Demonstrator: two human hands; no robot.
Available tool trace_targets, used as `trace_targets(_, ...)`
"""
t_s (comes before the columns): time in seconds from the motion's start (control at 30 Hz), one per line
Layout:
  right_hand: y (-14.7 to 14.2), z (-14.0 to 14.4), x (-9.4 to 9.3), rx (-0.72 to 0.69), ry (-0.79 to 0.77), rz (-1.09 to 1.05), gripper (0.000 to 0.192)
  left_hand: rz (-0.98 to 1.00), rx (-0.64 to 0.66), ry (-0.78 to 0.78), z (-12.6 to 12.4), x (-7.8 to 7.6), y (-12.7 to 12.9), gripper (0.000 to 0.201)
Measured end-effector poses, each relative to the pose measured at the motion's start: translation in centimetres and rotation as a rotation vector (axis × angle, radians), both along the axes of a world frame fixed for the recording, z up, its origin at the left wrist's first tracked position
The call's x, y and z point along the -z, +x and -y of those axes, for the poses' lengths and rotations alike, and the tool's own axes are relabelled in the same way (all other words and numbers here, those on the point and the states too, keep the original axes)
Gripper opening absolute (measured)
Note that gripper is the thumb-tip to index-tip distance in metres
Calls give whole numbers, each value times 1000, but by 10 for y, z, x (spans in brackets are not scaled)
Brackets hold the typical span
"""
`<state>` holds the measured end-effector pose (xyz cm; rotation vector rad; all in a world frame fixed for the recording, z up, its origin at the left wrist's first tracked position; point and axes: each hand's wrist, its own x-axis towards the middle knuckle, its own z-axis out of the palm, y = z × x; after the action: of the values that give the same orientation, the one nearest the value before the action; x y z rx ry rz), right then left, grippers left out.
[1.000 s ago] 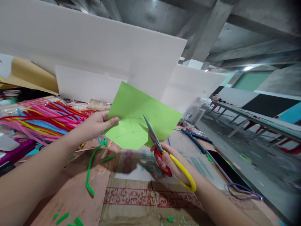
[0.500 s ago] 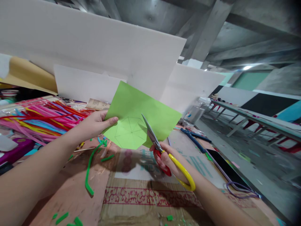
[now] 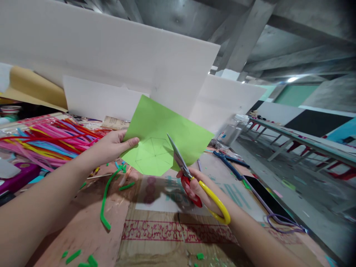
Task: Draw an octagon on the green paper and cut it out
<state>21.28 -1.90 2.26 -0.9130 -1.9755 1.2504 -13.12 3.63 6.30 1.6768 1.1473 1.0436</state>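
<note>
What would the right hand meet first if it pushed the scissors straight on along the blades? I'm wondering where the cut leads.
The green paper: the scissors in the right hand already bite its lower edge, probably heading along the pencilled polygon.

The scene was evenly and fairly brightly lit, with cool daylight-like tones. A small ceiling lamp [image 3: 292, 79] glowed at upper right, blown out to white. The green paper [image 3: 164, 142] was vivid and sharp, its pencilled lines legible, and it cast a soft, dark shadow on the cardboard [image 3: 155, 226] beneath. The scissors [image 3: 191, 174] showed a pale sheen along the blades. Wide-angle distortion bent the white boards [image 3: 111, 48] and stretched the forearms at the lower corners. The right edge darkened into vignetting, and the distant benches [image 3: 306, 142] looked soft and smeared.
</note>
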Motion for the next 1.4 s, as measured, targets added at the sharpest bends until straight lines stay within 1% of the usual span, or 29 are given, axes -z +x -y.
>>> trace_targets(0.3, -1, -2, 0, 4, -8, -2, 66, -15, -22, -13, 1, 0, 1, 38)
trace_targets(0.53, -6, 2, -7, 14, -25, -15, 70, -13, -27, -33, 3, -2, 1, 37)
trace_targets(0.73, -7, 4, -10, 31, -35, -6, 71, -18, -6, -42, 5, -6, 2, 34)
trace_targets(0.83, -7, 6, -11, 41, -48, -7, 68, -9, 11, -42, 4, -5, 1, 35)
trace_targets(1.0, -7, 5, -12, 41, -64, -13, 72, 11, 34, -41, 1, -2, -1, 37)
trace_targets(1.13, -7, 4, -11, 47, -67, -11, 72, 20, 48, -48, -1, -1, -3, 37)
trace_targets(1.23, -7, 4, -11, 41, -69, -14, 73, 31, 55, -54, -1, -1, -2, 36)
trace_targets(1.4, -9, 5, -12, 55, -82, -20, 70, 39, 52, -66, 1, -2, -1, 35)
